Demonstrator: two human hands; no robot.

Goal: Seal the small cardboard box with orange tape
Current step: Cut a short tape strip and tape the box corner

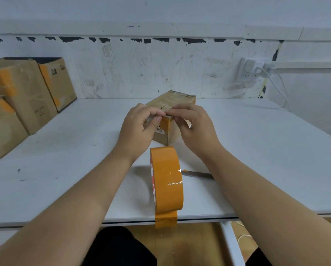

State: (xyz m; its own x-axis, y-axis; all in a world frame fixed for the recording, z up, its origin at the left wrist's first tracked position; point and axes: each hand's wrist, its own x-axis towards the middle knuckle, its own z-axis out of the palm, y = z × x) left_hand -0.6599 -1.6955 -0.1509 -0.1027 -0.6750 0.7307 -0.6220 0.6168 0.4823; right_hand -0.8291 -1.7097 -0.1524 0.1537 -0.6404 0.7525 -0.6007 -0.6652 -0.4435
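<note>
Your small cardboard box [172, 104] sits on the white table [256, 150], about midway along its width and toward the far edge, turned at an angle so that one corner points back at you. A strip of orange tape [165, 123] already runs down the near end face of the box, beside a white printed label [159, 130].

Both of your hands meet at the box's near top edge. Your left hand [138, 129] has its fingers curled and close together, with the thumb tip pressed against the top of the tape strip. Your right hand [194, 125] is curled too, its fingertips brought together at the same edge, touching those of the left; whether they pinch the tape or only press it down, you cannot tell from this view.

The orange tape roll [167, 179] stands on its rim near the front edge of the table, between your forearms, with its loose end [166, 219] hanging over that edge. Just right of the roll lies a knife [198, 174], partly hidden by your right forearm.

Larger cardboard boxes [22, 96] with orange tape patches are stacked at the far left corner. A wall socket [254, 69] with a white cable sits above the far right.
</note>
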